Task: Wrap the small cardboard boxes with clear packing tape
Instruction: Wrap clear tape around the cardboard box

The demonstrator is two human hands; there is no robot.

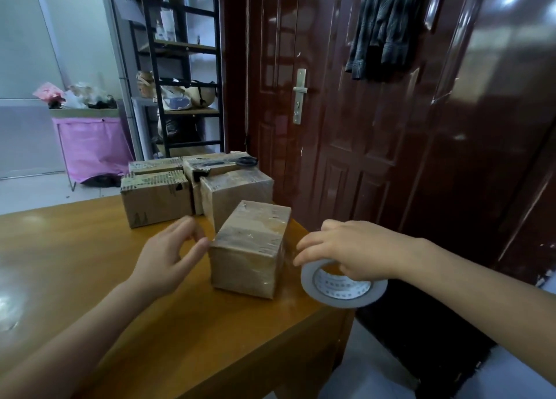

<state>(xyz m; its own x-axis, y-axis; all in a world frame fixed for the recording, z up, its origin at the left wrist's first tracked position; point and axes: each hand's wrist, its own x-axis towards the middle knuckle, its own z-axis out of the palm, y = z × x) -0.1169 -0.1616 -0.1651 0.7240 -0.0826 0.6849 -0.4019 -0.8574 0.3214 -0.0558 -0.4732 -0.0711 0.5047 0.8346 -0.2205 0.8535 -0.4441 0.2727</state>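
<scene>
Small brown cardboard box (pixel 249 248), nearest of the group, stood on the orange-brown wooden worktop (pixel 90 248) between the two hands; its faces looked glossy with clear film, so judged largely wrapped. Left hand (pixel 168 260) hovered just beside its left face, grip spread and loosely curved, fingertips touching or nearly so, holding nothing. Right hand (pixel 355 248) pinched the white roll of clear packing tape (pixel 343 284) at the worktop's right edge; whether a strip ran to the box could not be told.

Behind, a second shiny taped box (pixel 237 194) looked done. The plain dull cardboard box (pixel 155 197) at the left and those further back appeared unwrapped. Black-handled scissors (pixel 240 161) lay on a rear box. Judged roughly two done, several left.
</scene>
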